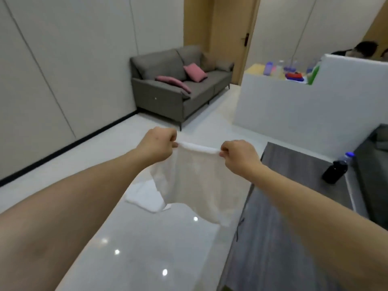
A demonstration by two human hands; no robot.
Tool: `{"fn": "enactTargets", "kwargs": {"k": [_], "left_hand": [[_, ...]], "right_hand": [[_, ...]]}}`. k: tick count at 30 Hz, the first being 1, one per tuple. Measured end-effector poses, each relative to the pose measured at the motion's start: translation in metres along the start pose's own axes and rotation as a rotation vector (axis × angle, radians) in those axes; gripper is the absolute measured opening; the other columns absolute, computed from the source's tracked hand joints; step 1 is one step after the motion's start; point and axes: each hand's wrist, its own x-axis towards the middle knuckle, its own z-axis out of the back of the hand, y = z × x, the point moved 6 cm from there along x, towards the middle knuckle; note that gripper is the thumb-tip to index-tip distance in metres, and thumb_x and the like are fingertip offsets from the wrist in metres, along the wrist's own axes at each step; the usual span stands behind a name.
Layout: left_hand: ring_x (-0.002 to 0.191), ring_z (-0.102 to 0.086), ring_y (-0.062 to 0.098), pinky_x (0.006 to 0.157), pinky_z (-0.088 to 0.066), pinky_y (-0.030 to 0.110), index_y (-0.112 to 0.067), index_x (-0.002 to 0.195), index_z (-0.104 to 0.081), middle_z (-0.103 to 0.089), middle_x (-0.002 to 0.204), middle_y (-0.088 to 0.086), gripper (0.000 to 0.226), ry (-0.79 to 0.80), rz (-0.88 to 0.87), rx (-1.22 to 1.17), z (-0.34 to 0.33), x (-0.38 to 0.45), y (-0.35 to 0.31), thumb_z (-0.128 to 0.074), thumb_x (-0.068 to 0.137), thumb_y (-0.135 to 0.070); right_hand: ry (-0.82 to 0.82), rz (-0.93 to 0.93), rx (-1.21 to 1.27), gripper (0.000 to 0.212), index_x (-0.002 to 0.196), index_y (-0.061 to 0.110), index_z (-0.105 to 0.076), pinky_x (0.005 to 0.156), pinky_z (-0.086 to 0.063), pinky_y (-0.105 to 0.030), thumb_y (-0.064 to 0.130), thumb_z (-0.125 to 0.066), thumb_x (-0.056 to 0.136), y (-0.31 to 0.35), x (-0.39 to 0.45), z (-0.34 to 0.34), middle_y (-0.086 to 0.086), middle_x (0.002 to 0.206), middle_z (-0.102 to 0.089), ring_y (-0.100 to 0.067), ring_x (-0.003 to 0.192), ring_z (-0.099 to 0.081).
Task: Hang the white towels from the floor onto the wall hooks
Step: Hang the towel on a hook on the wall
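1. Now, up front: a white towel [195, 175] hangs stretched in the air, thin and plain, top hem rolled, lower edge sagging over the glossy floor [147, 238].
2. Left hand [158, 143] and right hand [239, 157]: fingers clamped on the top corners.
3. Second white towel [144, 196] lies crumpled on the floor, partly hidden.
4. Dark bottle [336, 169] on the grey counter [294, 185]: label unreadable.

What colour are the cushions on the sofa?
Pink. Two cushions lie on the grey sofa, seen in the head view.
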Motion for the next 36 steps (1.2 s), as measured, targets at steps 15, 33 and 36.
{"fn": "enactTargets", "kwargs": {"k": [15, 33, 36], "left_hand": [[0.085, -0.059, 0.029, 0.067, -0.039, 0.030, -0.018, 0.097, -0.067, -0.067, 0.087, 0.005, 0.012, -0.363, 0.593, 0.358, 0.298, -0.187, 0.370, -0.057, 0.094, -0.022], [0.080, -0.059, 0.017, 0.066, -0.048, 0.029, -0.023, 0.085, -0.069, -0.065, 0.081, -0.003, 0.005, -0.723, 1.395, 0.537, 0.526, -0.608, 0.573, -0.068, 0.089, -0.025], [0.081, -0.060, 0.015, 0.070, -0.051, 0.031, -0.026, 0.084, -0.071, -0.065, 0.080, -0.007, 0.003, -0.782, 1.456, 0.551, 0.552, -0.682, 0.591, -0.072, 0.086, -0.027]], "right_hand": [[-0.111, 0.794, 0.264, 0.019, 0.102, 0.021, -0.069, 0.067, -0.036, -0.030, 0.030, -0.053, 0.097, 0.517, 0.186, -0.012, -0.002, 0.092, -0.066, -0.026, 0.087, -0.059], [0.143, 1.477, 0.774, 0.014, 0.097, 0.015, -0.055, 0.065, -0.041, -0.035, 0.028, -0.049, 0.097, 1.099, 0.025, -0.039, -0.009, 0.089, -0.064, -0.034, 0.083, -0.057], [0.174, 1.528, 0.846, 0.012, 0.094, 0.014, -0.054, 0.064, -0.041, -0.036, 0.025, -0.049, 0.097, 1.174, -0.029, -0.037, -0.009, 0.089, -0.063, -0.033, 0.083, -0.056]]}}
